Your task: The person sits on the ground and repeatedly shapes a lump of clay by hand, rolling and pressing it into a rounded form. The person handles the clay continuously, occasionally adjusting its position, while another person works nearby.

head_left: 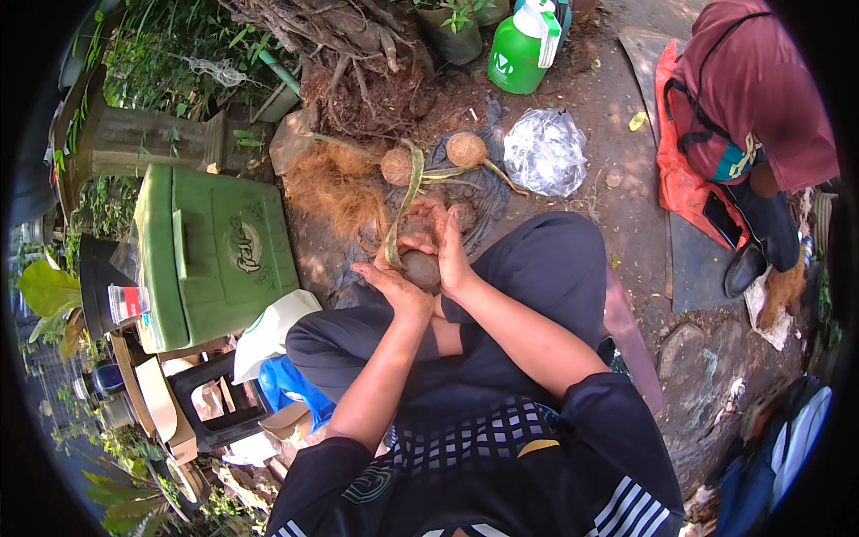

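Observation:
My left hand (394,285) and my right hand (447,243) press together around a dark brown soil ball (420,267), from which a long pale green leaf (404,201) rises. The ball sits above my knees, over a dark cloth (488,192) on the ground. Two fibre-wrapped balls (396,166) (466,149) with leaves lie on that cloth just beyond my hands. A heap of brown coconut fibre (340,192) lies to the left of them.
A green box (215,251) stands to my left. A green spray bottle (523,49) and a clear plastic bag (546,152) are ahead, with a root mass (353,63) behind. Another person in a maroon top (761,98) sits at the right.

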{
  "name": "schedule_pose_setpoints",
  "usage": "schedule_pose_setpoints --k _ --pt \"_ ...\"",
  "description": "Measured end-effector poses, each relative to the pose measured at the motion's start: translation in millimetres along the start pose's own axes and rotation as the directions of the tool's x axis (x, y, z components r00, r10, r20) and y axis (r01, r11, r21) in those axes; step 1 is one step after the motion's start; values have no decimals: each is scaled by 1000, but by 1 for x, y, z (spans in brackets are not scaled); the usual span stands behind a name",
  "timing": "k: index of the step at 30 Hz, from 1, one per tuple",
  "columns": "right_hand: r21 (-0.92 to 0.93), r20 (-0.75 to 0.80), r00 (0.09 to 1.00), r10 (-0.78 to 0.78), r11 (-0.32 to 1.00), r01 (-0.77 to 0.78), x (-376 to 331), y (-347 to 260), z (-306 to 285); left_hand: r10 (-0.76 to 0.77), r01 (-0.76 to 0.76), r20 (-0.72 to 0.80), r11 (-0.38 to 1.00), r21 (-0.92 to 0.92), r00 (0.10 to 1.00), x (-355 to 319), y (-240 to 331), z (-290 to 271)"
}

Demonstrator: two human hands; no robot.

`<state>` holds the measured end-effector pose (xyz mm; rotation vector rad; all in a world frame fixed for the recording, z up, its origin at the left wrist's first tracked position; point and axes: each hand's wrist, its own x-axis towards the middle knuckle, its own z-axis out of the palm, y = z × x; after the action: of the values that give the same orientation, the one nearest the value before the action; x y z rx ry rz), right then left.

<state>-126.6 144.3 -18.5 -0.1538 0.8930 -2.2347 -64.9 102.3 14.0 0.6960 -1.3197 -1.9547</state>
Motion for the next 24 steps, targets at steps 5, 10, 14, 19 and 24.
schedule_pose_setpoints --k 5,10,14,19,24 --pt "-15 145 988 45 999 -43 -7 7 3 70 -65 -82 996 65 994 8 -1 -12" --pt "-28 293 955 47 999 -40 -9 13 2 153 -154 19 969 194 988 12 -2 -24" --pt "-68 326 945 36 998 -15 -8 22 4 307 -298 37 880 370 951 15 -8 -35" --pt "-163 365 893 265 962 -219 -15 21 4 407 -332 2 745 579 914 21 -7 -53" --pt "-334 324 863 388 900 -279 -17 11 6 399 -467 265 593 656 878 24 4 -70"
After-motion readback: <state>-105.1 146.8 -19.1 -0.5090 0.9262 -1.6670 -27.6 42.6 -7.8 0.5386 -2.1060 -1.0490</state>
